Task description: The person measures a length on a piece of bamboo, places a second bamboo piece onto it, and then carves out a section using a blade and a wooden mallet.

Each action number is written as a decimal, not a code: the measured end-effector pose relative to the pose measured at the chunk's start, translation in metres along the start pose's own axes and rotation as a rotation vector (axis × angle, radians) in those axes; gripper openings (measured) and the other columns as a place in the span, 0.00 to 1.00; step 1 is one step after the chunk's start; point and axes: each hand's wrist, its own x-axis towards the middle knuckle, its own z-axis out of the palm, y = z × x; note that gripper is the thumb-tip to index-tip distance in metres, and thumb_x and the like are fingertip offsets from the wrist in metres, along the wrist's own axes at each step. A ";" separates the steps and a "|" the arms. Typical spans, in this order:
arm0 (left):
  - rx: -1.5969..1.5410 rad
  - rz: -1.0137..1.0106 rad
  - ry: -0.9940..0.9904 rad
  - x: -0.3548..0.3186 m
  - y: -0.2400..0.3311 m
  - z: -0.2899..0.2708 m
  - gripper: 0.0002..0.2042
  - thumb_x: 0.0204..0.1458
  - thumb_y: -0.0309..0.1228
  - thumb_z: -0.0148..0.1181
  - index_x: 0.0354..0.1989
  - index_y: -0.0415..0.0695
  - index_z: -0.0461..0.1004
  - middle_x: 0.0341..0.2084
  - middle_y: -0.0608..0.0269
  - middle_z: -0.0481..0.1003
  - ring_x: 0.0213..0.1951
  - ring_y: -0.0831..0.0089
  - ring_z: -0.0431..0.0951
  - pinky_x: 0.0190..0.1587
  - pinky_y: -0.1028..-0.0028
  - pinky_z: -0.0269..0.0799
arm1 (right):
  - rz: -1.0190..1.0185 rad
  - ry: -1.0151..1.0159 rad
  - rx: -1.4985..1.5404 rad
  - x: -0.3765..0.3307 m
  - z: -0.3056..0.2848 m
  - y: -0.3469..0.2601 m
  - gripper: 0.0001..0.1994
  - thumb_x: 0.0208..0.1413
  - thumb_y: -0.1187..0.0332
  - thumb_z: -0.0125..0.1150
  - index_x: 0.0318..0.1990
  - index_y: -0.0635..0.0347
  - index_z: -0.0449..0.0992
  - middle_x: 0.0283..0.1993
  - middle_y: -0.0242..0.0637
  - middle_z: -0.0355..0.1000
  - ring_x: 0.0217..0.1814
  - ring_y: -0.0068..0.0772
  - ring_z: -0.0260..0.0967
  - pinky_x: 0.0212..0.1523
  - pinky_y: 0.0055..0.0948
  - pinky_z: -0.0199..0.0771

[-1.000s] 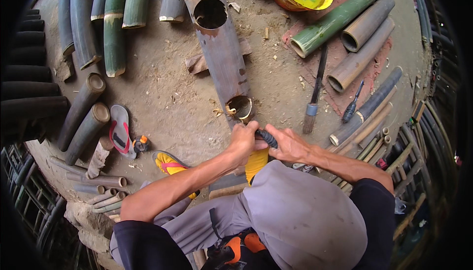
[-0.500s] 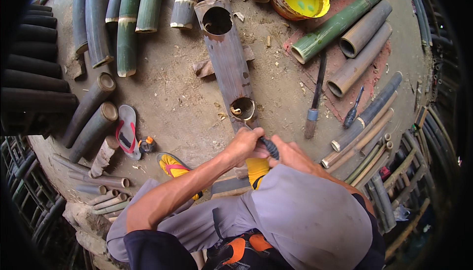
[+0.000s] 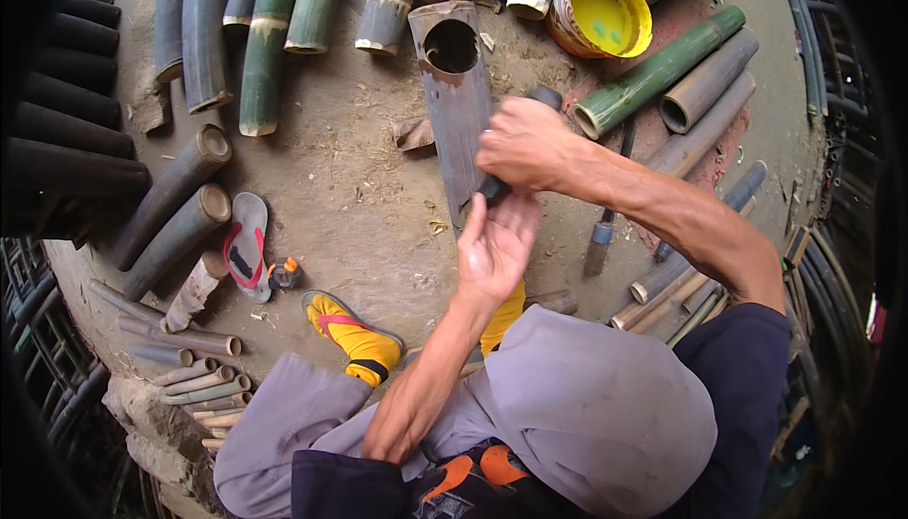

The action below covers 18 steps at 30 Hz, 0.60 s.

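A long grey bamboo piece [image 3: 454, 112] lies pointing away from me, with a round hole cut near its far end. Its nearer hole is hidden behind my hands. My right hand [image 3: 530, 145] is closed round a dark tool [image 3: 545, 96]; one dark end sticks out beyond the fist, the other shows below it near my left hand. What kind of tool it is does not show. My left hand [image 3: 498, 245] is turned palm up just below the fist, thumb and fingers stretched, close to or touching the tool's lower end.
Cut bamboo tubes [image 3: 312, 8] line the far side, with a yellow paint bucket [image 3: 605, 13] among them. Green and grey tubes [image 3: 667, 70] lie at right near a flat-bladed tool [image 3: 598, 245]. A loose flip-flop [image 3: 248, 245] and a small orange-topped bottle [image 3: 284, 273] are at left.
Both hands were together on a dark ribbed handle nearer my body. My right hand has swung up over the bamboo with the tool; my left has opened palm up.
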 end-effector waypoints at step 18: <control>2.597 -0.414 0.048 -0.097 0.130 0.107 0.23 0.28 0.31 0.64 0.37 0.33 0.72 0.27 0.43 0.77 0.30 0.49 0.78 0.38 0.60 0.74 | 0.151 0.959 0.474 0.010 0.045 -0.153 0.26 0.41 0.67 0.64 0.51 0.65 0.68 0.40 0.43 0.67 0.42 0.41 0.67 0.46 0.43 0.66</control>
